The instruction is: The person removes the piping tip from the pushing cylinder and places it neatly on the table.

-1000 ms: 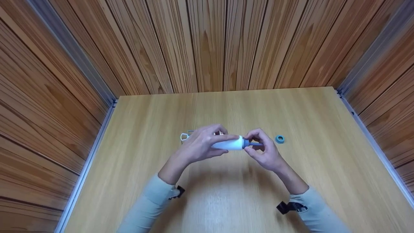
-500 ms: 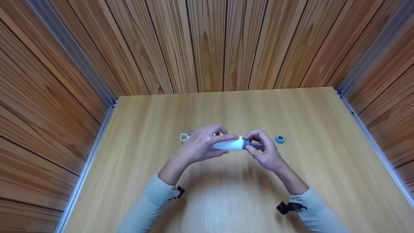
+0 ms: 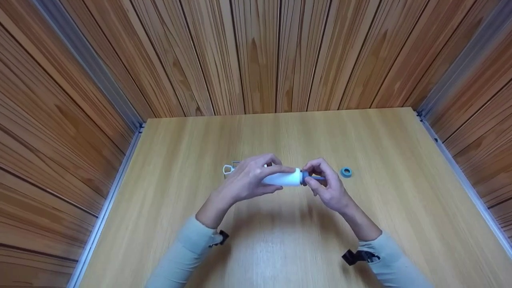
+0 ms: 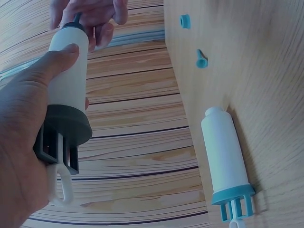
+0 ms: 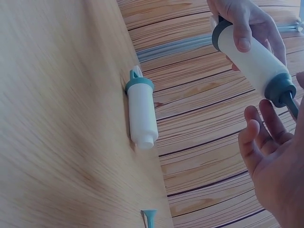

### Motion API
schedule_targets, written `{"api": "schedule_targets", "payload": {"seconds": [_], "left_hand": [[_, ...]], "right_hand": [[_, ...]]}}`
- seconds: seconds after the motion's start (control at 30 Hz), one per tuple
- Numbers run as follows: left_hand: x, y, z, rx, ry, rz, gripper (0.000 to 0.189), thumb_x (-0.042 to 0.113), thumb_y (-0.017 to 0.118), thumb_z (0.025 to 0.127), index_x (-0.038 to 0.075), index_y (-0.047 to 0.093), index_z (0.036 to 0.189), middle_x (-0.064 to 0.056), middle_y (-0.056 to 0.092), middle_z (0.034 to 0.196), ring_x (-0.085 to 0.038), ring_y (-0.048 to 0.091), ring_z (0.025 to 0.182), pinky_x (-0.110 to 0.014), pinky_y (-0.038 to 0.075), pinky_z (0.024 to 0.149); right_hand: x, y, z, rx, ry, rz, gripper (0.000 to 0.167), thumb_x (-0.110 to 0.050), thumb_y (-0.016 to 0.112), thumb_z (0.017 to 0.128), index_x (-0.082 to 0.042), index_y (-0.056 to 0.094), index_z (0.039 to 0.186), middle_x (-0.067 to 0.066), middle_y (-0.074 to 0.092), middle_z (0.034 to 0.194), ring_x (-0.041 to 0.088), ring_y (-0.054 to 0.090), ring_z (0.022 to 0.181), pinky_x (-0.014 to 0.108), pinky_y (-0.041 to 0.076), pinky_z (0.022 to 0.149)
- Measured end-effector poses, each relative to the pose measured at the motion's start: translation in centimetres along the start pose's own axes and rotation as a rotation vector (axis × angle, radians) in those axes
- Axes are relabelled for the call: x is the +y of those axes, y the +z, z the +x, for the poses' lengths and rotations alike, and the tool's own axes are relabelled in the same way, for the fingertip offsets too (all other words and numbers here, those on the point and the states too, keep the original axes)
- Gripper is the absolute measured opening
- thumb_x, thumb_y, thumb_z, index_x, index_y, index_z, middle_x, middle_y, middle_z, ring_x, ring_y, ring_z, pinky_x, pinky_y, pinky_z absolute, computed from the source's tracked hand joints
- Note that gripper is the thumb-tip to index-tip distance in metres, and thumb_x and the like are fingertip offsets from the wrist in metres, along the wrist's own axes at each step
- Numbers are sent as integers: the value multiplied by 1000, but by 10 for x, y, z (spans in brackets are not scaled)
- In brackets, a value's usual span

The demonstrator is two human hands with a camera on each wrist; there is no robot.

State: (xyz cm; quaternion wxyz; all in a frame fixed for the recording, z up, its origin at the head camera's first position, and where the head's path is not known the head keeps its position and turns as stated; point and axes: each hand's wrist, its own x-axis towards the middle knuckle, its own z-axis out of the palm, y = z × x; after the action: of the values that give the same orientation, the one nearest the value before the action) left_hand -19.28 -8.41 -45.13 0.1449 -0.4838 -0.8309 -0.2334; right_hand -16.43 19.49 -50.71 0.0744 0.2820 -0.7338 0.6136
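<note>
In the head view my left hand (image 3: 250,176) grips the white barrel of an icing syringe (image 3: 284,179), held level above the table with its tip to the right. The left wrist view shows its dark end cap (image 4: 69,126) and white plunger loop (image 4: 66,187) below the palm. My right hand (image 3: 330,190) has thumb and index finger on the dark nozzle ring (image 5: 279,87) at the tip. A thin dark nozzle (image 5: 289,104) sticks out of the ring, toward that palm. Its far end is partly hidden by the right hand.
A second white syringe (image 4: 223,152) with a teal cap lies on the table behind the left hand, mostly hidden in the head view. A teal ring (image 3: 346,172) lies to the right of the hands. A teal nozzle (image 4: 202,61) lies between ring and syringe.
My right thumb has slid up and across the nozzle ring, away from my body. The left hand and syringe have stayed in place.
</note>
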Motion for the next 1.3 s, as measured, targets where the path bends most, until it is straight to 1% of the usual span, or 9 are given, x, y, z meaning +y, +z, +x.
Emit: {"api": "schedule_targets", "payload": {"seconds": [0.1,0.3,0.43,0.67,0.77,0.87,1.1,1.17,1.3], "left_hand": [[0,0,0,4,1,2,48,29,93,95,27,79,141,-8,78,124,-25,79,109,-39,68,96],[-2,1,-1,15,11,12,48,29,94,95,27,79,141,-8,77,124,-25,79,109,-41,69,95],[-1,2,-2,27,16,17,48,28,94,95,27,79,140,-8,77,123,-25,79,107,-39,69,94],[1,1,-1,19,-1,7,47,25,93,95,27,79,140,-7,77,124,-25,79,109,-39,69,97],[1,0,-1,19,-5,4,48,25,94,94,27,80,140,-7,77,124,-25,79,109,-39,69,97],[1,0,0,13,-5,7,48,26,94,95,27,79,141,-8,76,124,-25,79,108,-39,69,97],[0,-1,-1,-4,-14,1,49,26,94,95,27,79,142,-9,75,126,-27,78,110,-41,69,99],[1,-1,-1,-6,-17,-2,50,26,94,95,27,78,142,-8,75,127,-26,78,110,-41,69,99],[2,-1,-1,-7,-19,-3,49,27,93,95,27,78,143,-8,75,127,-26,78,110,-40,68,99]], "right_hand": [[-1,0,0,5,6,-15,24,13,61,103,9,57,126,-7,63,115,10,66,97,20,57,69],[-2,0,-1,14,-6,-55,29,15,71,97,9,59,122,-12,64,119,8,71,110,24,65,87],[-2,0,-1,6,-20,-42,29,15,71,96,9,59,122,-12,63,120,8,71,110,23,65,80],[0,-1,0,-12,4,35,22,13,57,105,12,53,127,-6,62,115,8,63,95,15,50,60],[-1,-1,0,-17,17,50,21,13,56,107,12,52,127,-6,63,111,7,63,91,16,50,60],[-1,-2,0,-19,-5,50,23,15,57,105,13,53,127,-7,63,111,6,63,91,17,51,61],[0,-2,-1,-7,-51,-7,30,18,65,98,12,56,126,-9,63,122,9,66,106,20,62,74],[0,-2,-1,-9,-43,-12,30,17,65,98,12,55,126,-11,63,123,9,66,108,19,62,73],[0,-2,-1,-19,-28,30,28,16,59,100,13,52,127,-11,62,119,7,64,100,16,53,63]]}}
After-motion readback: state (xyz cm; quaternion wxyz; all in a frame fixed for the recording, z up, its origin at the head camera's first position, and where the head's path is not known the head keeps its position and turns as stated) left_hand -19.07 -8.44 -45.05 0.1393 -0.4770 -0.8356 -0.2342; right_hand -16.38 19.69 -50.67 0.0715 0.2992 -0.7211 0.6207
